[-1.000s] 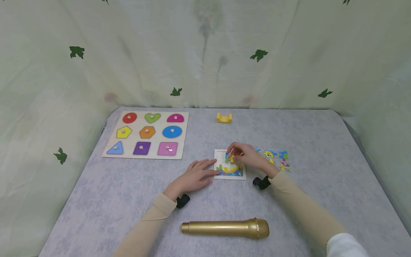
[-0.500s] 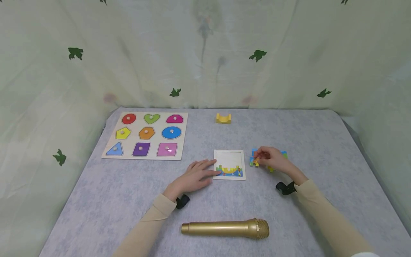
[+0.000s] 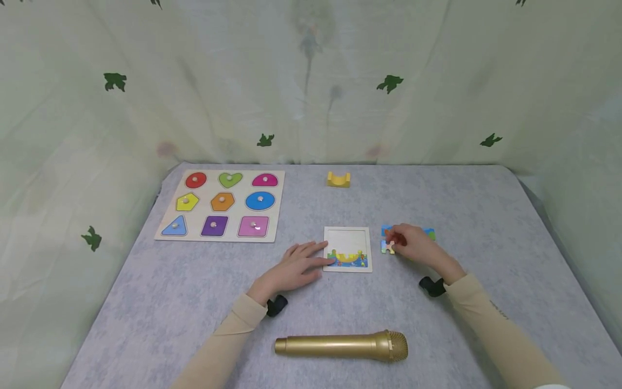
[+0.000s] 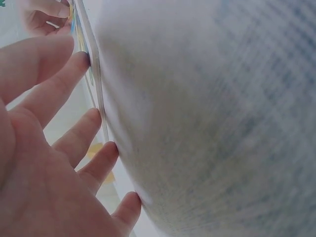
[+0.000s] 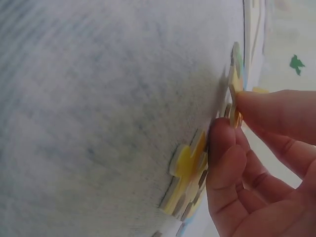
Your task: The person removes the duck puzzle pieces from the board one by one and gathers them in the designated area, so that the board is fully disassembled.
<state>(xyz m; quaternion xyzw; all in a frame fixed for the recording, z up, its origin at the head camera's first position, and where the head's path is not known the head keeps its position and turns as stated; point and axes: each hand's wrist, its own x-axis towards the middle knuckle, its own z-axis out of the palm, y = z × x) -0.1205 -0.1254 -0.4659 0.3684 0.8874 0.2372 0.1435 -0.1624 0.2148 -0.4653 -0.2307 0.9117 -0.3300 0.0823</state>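
Observation:
Spread and nearly straight, the fingers of my left hand point(image 3: 296, 266) rest at the left edge of a small white puzzle tray point(image 3: 347, 270). Its forefinger touches the joined pieces point(image 3: 347, 259) along the tray's lower part, which show yellow, blue and green. To the right of the tray, thumb and fingers of my right hand point(image 3: 413, 243) pinch a small jigsaw piece point(image 5: 235, 79) by its edge, just above the table. Beside and under this hand lie loose jigsaw pieces point(image 5: 183, 168), partly hidden by it in the head view.
A shape-knob board point(image 3: 233, 233) lies at the left rear. Behind the tray stands a yellow block with a curved notch point(image 3: 338, 180). A gold microphone point(image 3: 340, 346) lies across the front, between the forearms. A draped curtain point(image 3: 311, 108) rises behind the grey table point(image 3: 466, 205).
From over the tray, my right hand has moved right to the loose pieces, bringing a jigsaw piece out of the tray area. My left hand stays put.

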